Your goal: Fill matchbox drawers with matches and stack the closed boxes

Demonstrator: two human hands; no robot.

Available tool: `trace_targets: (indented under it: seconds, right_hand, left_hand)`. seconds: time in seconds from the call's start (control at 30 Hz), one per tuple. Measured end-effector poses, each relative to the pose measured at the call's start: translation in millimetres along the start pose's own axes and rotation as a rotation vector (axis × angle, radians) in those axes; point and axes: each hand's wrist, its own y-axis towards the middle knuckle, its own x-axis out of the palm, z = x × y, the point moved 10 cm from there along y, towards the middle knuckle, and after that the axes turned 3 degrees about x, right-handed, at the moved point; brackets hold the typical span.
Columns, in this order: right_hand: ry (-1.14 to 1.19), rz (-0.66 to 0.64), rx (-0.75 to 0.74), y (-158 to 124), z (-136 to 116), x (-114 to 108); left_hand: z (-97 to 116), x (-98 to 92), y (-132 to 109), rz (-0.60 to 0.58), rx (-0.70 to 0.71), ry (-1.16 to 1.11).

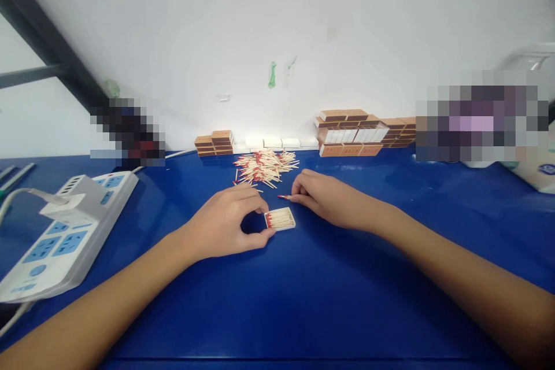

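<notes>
My left hand [228,222] curls round the left end of a small open matchbox tray [280,219], thumb and forefinger gripping it on the blue table [303,289]. The tray holds several red-tipped matches lying side by side. My right hand [323,196] rests just right of the tray, fingers pinched on a few red-tipped matches [284,196] whose heads point left. A loose pile of matches [265,165] lies just beyond both hands.
Stacks of brown matchboxes [215,143] and a bigger stack with white trays [355,133] line the wall, with a row of white trays [277,143] between. A white power strip [60,231] with a plugged adapter lies at the left.
</notes>
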Motion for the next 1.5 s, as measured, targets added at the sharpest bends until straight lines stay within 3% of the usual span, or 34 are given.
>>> trace_targets:
  seconds: [0.43,0.63,0.77,0.97,1.5]
  right_hand:
    - [-0.138,-0.046,-0.011,-3,-6,2]
    - [0.012,0.025,-0.102,-13,-20,-15]
    - [0.047,-0.032,-0.155,-19,-37,-3]
    - [-0.185,0.023,-0.240,-21,-57,12]
    - [-0.025,-0.030,-0.199,-16,-45,6]
  left_hand:
    - [-1,-1.6,-1,0.006,0.002,0.007]
    - [-3,-3.1,1,0.015,-0.018,0.033]
    - [-4,-3.6,1,0.028,-0.026,0.044]
    - [0,-2.3,0,0.034,0.017,0.018]
    - [-2,-2.5,0,0.026,-0.003,0.019]
